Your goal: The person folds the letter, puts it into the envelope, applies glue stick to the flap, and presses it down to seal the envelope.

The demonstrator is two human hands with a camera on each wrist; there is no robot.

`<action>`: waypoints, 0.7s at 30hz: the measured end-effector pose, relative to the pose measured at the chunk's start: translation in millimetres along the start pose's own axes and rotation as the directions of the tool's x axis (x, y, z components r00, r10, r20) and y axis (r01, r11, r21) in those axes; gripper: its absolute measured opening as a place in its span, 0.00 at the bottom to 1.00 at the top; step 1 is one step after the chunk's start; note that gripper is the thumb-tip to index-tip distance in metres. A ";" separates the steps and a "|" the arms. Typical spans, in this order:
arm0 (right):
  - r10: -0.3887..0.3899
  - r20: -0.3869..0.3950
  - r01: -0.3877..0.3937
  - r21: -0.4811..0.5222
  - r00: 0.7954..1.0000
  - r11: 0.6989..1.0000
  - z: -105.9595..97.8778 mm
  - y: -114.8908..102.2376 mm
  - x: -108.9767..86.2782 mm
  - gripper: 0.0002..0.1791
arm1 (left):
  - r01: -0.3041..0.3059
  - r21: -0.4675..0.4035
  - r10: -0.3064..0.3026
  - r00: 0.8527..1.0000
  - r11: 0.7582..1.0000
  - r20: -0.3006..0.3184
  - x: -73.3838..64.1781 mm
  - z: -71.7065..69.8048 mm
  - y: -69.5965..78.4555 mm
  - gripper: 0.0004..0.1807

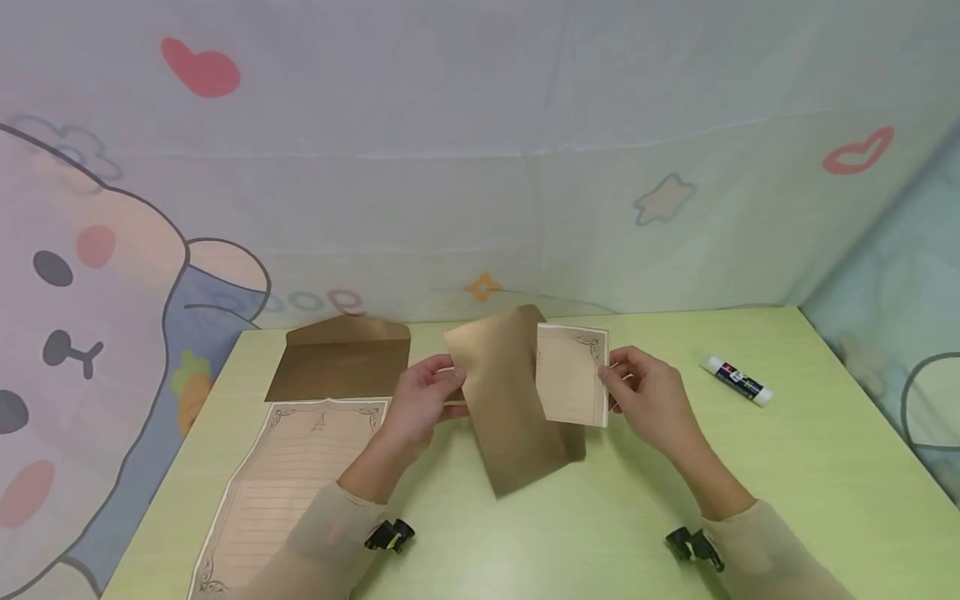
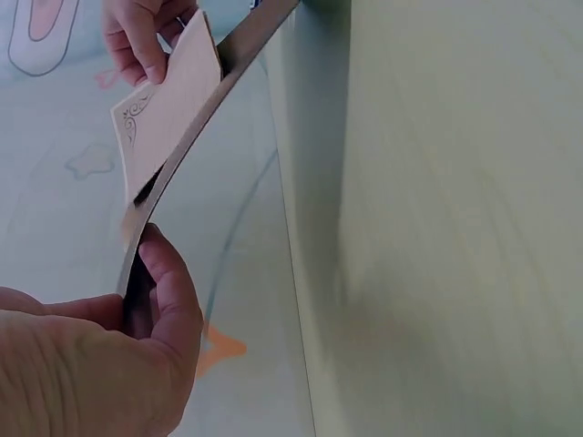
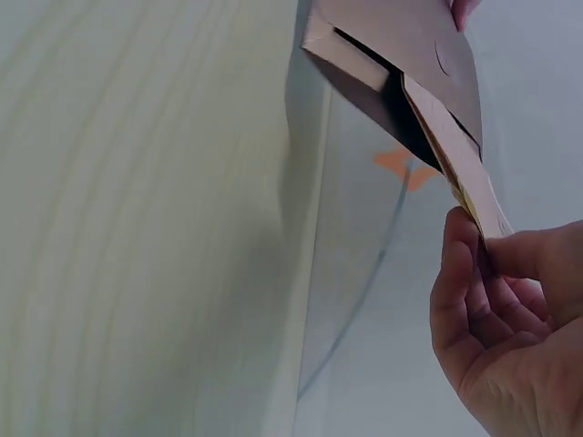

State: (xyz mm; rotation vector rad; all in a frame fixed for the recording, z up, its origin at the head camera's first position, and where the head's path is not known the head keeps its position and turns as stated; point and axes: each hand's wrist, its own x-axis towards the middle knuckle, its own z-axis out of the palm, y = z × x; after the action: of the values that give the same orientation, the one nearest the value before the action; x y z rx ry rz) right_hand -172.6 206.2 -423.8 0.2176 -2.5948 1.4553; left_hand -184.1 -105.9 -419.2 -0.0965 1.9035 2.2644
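Above the middle of the table, my left hand pinches a brown envelope by its left side, between thumb and fingers. The envelope is tilted, its opening facing right. A folded sheet of cream letter paper with a scroll-patterned corner sits partly inside that opening. My right hand pinches the paper's outer right edge between thumb and fingers. In the right wrist view the folded paper enters the gap under the envelope's flap. How deep it reaches inside is hidden.
A second brown envelope lies flap up at the back left. In front of it is a lined sheet of letter paper, partly under my left forearm. A glue stick lies at the right. A printed curtain hangs behind the table.
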 end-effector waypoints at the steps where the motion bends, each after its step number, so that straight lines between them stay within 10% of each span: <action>1: -0.003 0.017 0.003 0.007 1.000 1.000 0.8 -0.1 -0.2 0.06 | -0.003 -0.001 0.003 1.000 1.000 0.002 -0.3 0.7 -0.4 0.09; 15: -0.236 0.093 0.252 -0.250 0.967 0.935 9.3 -23.3 -12.5 0.04 | -0.089 0.112 0.095 0.994 0.990 -0.053 -5.4 8.7 0.3 0.11; 21: -0.376 0.077 0.372 -0.425 0.923 0.825 17.3 -30.0 -18.6 0.05 | -0.103 0.108 0.107 0.994 0.989 -0.030 -7.8 11.7 0.9 0.11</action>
State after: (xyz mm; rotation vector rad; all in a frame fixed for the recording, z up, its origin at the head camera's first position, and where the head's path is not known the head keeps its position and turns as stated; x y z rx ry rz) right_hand -149.5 176.9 -411.6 0.6158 -2.5880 0.7225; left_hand -175.9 -95.3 -414.9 -0.0235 2.0896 2.2355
